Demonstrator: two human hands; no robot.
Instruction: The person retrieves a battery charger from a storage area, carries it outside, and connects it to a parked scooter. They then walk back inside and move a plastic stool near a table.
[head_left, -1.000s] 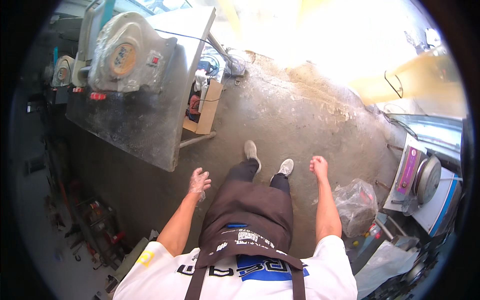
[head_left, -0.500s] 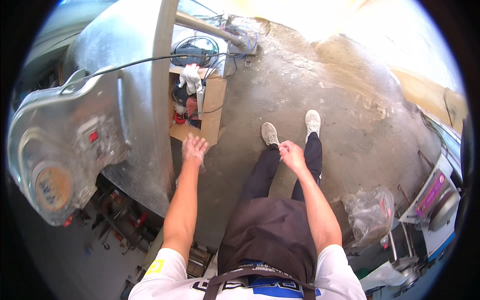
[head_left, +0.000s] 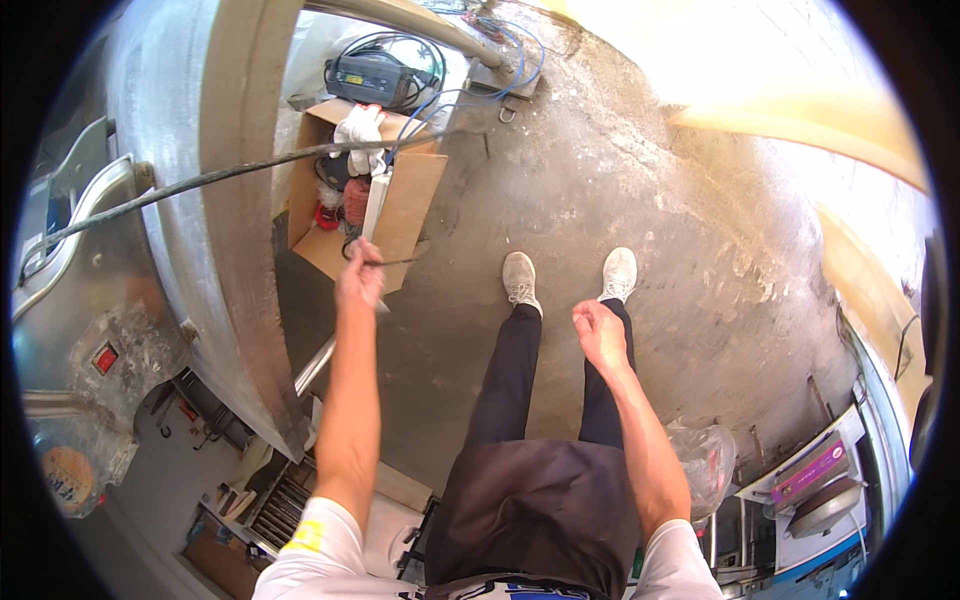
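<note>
My left hand [head_left: 362, 278] is in front of an open cardboard box [head_left: 415, 205], its fingers closed on a black cable [head_left: 400, 262]. Part of that cable crosses above the box and is blurred. Inside the box lie white gloves [head_left: 360, 130], a red thing [head_left: 328, 216] and other items partly hidden. My right hand [head_left: 600, 332] hovers over my right leg with its fingers curled in. Whatever those fingers may hold is hidden.
Behind the box sits a dark grey machine [head_left: 370, 78] with coiled cable. A large metal machine body [head_left: 200, 180] stands at my left, with a red switch [head_left: 105, 358]. A clear plastic bag [head_left: 705, 465] and a rack [head_left: 815, 480] are at the right.
My left hand has moved up toward the box and closed on the cable; its fingers were spread before. The view has shifted, and my right hand stays curled near my leg.
</note>
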